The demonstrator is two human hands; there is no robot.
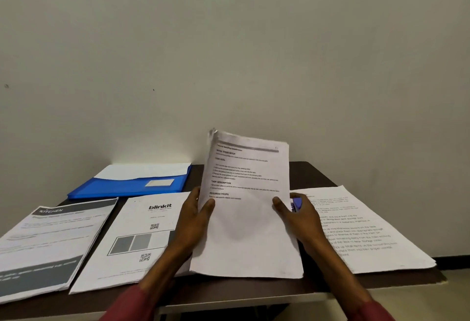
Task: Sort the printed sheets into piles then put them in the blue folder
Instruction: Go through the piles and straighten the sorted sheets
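Printed sheets (249, 219) raised upright over the near middle of the table (312, 170), presumably to read the heading before choosing a pile; pinched at the side edges by left hand (190, 219) and right hand (300, 219), thumbs in front, other fingers hidden behind; blue folder (122, 188) flat at far left, beyond the blinkit pile (132, 239).

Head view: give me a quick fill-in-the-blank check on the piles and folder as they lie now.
The left hand and right hand together hold a stack of sheets whose lowest heading reads REQUIRED ____.
The middle pile, beside the left hand, bears the logo ____.
The far-left pile is headed ____.
The folder behind those piles is ____ in colour.
Missing words: PROPS; blinkit; KITCHEN; blue.
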